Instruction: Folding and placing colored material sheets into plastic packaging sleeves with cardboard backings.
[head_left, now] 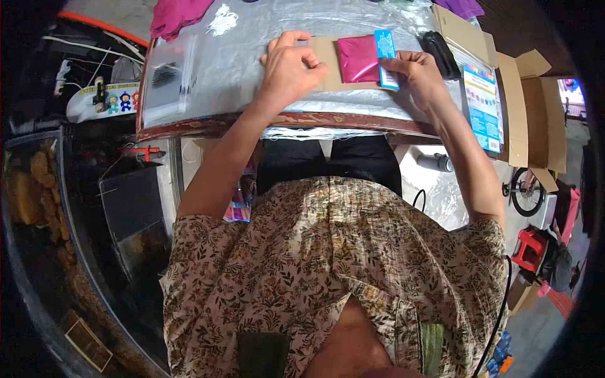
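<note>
A flat pink packet [359, 59] lies on a tan cardboard piece [326, 48] on the plastic-covered table. Along the packet's right edge runs a blue printed card [386, 45]. My right hand [417, 74] grips this card, thumb on top and the other fingers curled behind. My left hand [291, 68] rests over the cardboard's left end, its fingers bent and apart, with nothing visible between thumb and forefinger. Just beyond my right hand lies a black pouch-like object [441, 55].
Clear plastic sleeves [170, 79] with dark contents lie at the table's left. Pink fabric [179, 16] and white strings [222, 20] are at the far left. A blue-and-white printed package [483, 110] and an open cardboard box [543, 113] stand at the right.
</note>
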Demonstrator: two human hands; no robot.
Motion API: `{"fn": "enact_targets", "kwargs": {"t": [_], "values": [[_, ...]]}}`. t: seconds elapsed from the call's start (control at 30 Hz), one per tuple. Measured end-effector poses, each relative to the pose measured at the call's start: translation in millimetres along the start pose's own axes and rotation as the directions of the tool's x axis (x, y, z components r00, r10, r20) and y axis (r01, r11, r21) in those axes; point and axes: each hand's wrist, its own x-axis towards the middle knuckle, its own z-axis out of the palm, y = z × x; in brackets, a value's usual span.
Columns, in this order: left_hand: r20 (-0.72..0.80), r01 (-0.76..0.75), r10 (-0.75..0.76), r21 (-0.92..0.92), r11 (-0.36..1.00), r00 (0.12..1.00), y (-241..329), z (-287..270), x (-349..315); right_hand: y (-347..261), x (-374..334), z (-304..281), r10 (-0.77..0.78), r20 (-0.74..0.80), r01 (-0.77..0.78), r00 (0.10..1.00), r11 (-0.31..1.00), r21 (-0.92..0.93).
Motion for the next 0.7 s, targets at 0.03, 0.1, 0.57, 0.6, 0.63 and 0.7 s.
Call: {"fn": "enact_targets", "kwargs": {"t": [0.03,0.1,0.57,0.6,0.63,0.7], "values": [[-0.011,-0.023,0.023,0.002,1.0,1.0,1,3,-1,4,1,0,0.001,-0.006,-0.001,1.0,1.0,-0.001],[-0.035,-0.063,0.064,0.011,0.998,0.997,2,6,-4,18,5,6,-0.004,-0.044,0.008,0.999,0.996,0.088],[-0.093,-0.126,0.123,-0.033,0.991,0.988,9,8,-4,-8,7,45,0.058,-0.09,-0.057,0.994,0.998,0.014],[-0.096,-0.125,0.121,-0.032,0.992,0.988,9,7,-4,-11,7,51,0.063,-0.069,-0.06,0.996,0.997,0.051],[-0.098,-0.122,0.119,-0.031,0.992,0.988,9,6,-4,-14,7,56,0.067,-0.048,-0.063,0.997,0.994,0.087],[-0.145,-0.137,0.137,0.007,0.991,0.98,12,3,-4,-14,10,57,0.067,-0.027,-0.063,0.997,0.991,0.117]]}}
